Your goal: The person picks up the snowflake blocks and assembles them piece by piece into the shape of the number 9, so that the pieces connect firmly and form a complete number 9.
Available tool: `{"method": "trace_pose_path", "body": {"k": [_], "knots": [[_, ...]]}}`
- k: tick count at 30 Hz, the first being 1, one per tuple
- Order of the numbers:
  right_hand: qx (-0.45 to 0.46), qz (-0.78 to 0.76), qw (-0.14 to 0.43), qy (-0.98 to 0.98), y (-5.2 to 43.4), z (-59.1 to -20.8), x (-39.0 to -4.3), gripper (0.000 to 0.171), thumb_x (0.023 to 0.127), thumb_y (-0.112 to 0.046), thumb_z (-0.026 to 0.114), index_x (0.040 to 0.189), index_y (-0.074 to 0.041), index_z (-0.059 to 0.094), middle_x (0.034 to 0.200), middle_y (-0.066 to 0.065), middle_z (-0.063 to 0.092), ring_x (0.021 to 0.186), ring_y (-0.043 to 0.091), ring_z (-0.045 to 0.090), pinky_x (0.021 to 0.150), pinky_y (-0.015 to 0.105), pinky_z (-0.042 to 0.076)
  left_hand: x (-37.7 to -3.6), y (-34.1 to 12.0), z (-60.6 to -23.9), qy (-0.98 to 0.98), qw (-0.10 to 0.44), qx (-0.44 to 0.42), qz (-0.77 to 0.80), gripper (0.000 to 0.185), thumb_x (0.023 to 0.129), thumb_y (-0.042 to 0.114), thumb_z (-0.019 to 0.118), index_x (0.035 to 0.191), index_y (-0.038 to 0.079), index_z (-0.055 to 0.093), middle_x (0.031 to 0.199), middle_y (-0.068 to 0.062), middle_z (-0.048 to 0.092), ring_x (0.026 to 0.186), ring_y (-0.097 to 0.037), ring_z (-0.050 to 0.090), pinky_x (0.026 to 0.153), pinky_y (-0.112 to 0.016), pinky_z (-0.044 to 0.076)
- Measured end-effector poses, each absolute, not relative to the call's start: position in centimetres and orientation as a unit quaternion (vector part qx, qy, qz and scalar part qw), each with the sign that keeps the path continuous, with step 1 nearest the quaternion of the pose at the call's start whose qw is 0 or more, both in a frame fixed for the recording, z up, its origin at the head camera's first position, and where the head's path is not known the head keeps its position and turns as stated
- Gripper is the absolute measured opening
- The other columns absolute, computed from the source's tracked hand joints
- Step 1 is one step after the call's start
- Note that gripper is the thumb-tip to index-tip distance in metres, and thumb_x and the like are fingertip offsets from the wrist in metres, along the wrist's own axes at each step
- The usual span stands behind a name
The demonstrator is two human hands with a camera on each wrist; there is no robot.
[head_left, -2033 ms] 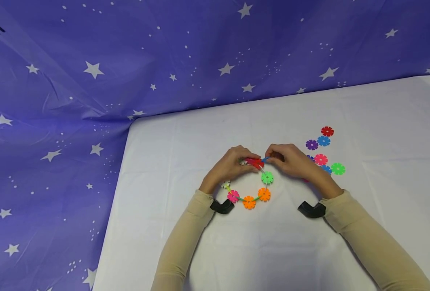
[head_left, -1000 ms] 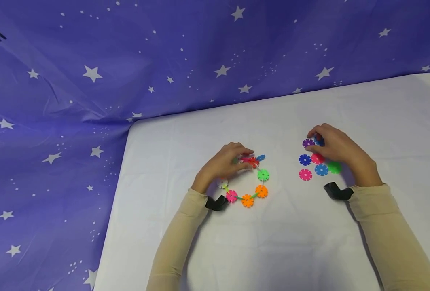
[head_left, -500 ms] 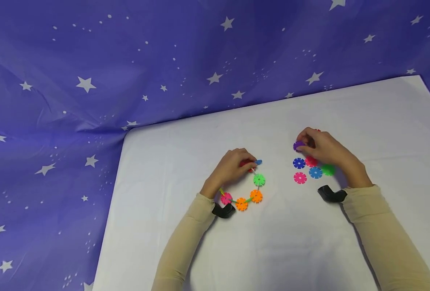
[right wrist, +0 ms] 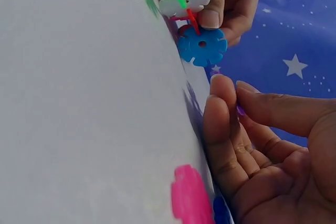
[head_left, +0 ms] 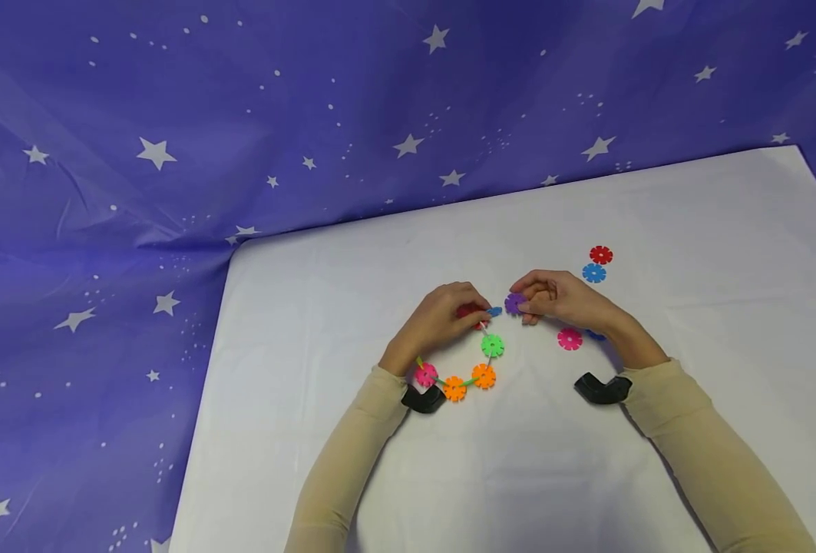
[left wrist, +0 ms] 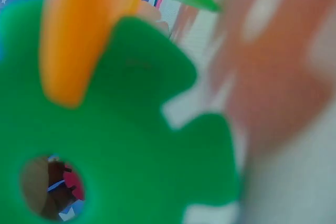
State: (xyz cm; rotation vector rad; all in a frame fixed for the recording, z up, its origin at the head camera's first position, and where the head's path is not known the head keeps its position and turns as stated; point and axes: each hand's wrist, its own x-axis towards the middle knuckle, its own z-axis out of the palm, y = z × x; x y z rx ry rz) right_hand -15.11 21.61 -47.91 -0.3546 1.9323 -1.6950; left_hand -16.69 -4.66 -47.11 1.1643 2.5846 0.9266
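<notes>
Here, two hands (head_left: 497,311), one purple disc (head_left: 514,303), one chain (head_left: 473,369), four loose discs (head_left: 594,273).

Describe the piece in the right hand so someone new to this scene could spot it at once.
On the white table, find the curved chain of linked snowflake discs near the middle. Just right of its top end, the right hand pinches a purple disc. It is the only purple one, held off the table, unlike the loose red, blue and pink discs.

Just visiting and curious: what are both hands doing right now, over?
Left hand grips chain of discs at its blue end disc. Right hand pinches purple disc, close beside blue disc. Nothing between them; loose pink disc lies near right wrist.
</notes>
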Motion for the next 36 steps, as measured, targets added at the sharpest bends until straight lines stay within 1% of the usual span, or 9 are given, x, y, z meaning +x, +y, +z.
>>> {"method": "trace_pose_path", "body": {"k": [8, 11, 15, 23, 26, 32, 36], "knots": [[-0.14, -0.636, 0.276, 0.707, 21.3, -48.4, -14.9, 0.033, 0.095, -0.003, 0.06, 0.126, 0.008, 0.053, 0.098, 0.019, 0.062, 0.081, 0.026, 0.072, 0.078, 0.028, 0.058, -16.7, -4.6, -47.4, 0.852, 0.066, 0.4, 0.331, 0.013, 0.091, 0.024, 0.071, 0.098, 0.013, 0.075, 0.094, 0.005, 0.071, 0.083, -0.004, 0.059, 0.082, -0.02, 0.048], [-0.143, -0.64, 0.276, 0.702, 21.3, -48.5, -14.8, 0.033, 0.095, -0.003, 0.061, 0.125, 0.009, 0.053, 0.097, 0.019, 0.064, 0.081, 0.027, 0.073, 0.078, 0.028, 0.058, -16.7, -4.6, -47.5, 0.848, 0.06, 0.404, 0.339, 0.011, 0.091, 0.022, 0.071, 0.096, 0.013, 0.075, 0.094, 0.004, 0.071, 0.083, -0.004, 0.059, 0.082, -0.018, 0.047], [-0.147, -0.648, 0.283, 0.692, 21.3, -48.6, -14.8, 0.035, 0.094, -0.001, 0.061, 0.126, 0.011, 0.051, 0.098, 0.02, 0.064, 0.081, 0.028, 0.073, 0.078, 0.029, 0.058, -16.7, -4.7, -47.6, 0.839, 0.049, 0.409, 0.355, 0.009, 0.09, 0.02, 0.072, 0.093, 0.012, 0.074, 0.093, 0.003, 0.072, 0.082, -0.004, 0.059, 0.081, -0.018, 0.048], [-0.14, -0.65, 0.295, 0.686, 21.3, -48.5, -14.8, 0.035, 0.094, 0.003, 0.057, 0.127, 0.013, 0.049, 0.1, 0.024, 0.062, 0.081, 0.027, 0.073, 0.078, 0.03, 0.058, -16.7, -4.8, -47.6, 0.829, 0.04, 0.411, 0.378, 0.006, 0.089, 0.016, 0.074, 0.09, 0.01, 0.074, 0.091, 0.002, 0.072, 0.081, -0.004, 0.06, 0.08, -0.016, 0.048], [-0.141, -0.652, 0.291, 0.686, 21.2, -48.5, -14.8, 0.034, 0.093, 0.005, 0.057, 0.126, 0.013, 0.05, 0.098, 0.024, 0.062, 0.08, 0.027, 0.073, 0.078, 0.03, 0.058, -16.7, -4.8, -47.6, 0.824, 0.043, 0.412, 0.386, 0.005, 0.088, 0.015, 0.073, 0.09, 0.01, 0.073, 0.091, 0.001, 0.072, 0.08, -0.004, 0.06, 0.079, -0.016, 0.048], [-0.163, -0.65, 0.268, 0.692, 20.5, -48.7, -14.8, 0.034, 0.093, 0.001, 0.061, 0.124, 0.012, 0.053, 0.096, 0.023, 0.065, 0.079, 0.027, 0.074, 0.077, 0.03, 0.058, -16.8, -4.7, -47.6, 0.812, 0.054, 0.413, 0.409, 0.004, 0.09, 0.014, 0.072, 0.09, 0.01, 0.073, 0.09, 0.001, 0.071, 0.081, -0.003, 0.06, 0.079, -0.017, 0.049], [-0.165, -0.648, 0.255, 0.699, 20.3, -48.8, -14.8, 0.031, 0.094, 0.002, 0.059, 0.122, 0.013, 0.054, 0.096, 0.025, 0.065, 0.078, 0.028, 0.073, 0.076, 0.03, 0.058, -16.8, -4.7, -47.5, 0.811, 0.059, 0.408, 0.416, 0.005, 0.09, 0.014, 0.071, 0.091, 0.01, 0.073, 0.09, 0.001, 0.071, 0.081, -0.004, 0.06, 0.08, -0.018, 0.049]]}}
